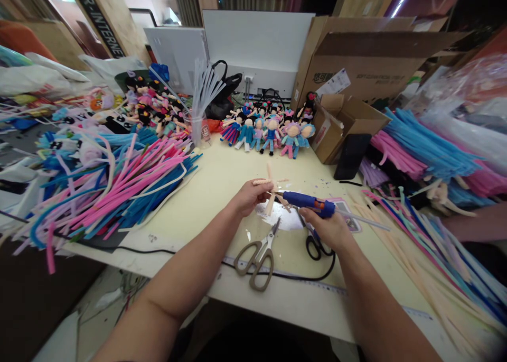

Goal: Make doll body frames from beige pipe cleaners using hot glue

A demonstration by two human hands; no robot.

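My left hand (251,194) is closed on a small cross of peach pipe cleaners (270,184), held just above the pale yellow table (222,177). A blue glue gun (307,201) is gripped in my right hand (330,229), with its nozzle pointing left at the cross. A clear glue stick pokes out behind the gun to the right. Grey-handled scissors (257,256) lie on the table below my hands. A black-handled pair (315,243) lies partly under my right hand.
Pink, blue and white pipe cleaners (119,182) are heaped at left; more bundles (428,150) lie at right. Finished small dolls (269,129) stand in a row at the back near cardboard boxes (348,124). A black cable (190,253) runs along the front edge. A cup of clear glue sticks (200,108) stands behind.
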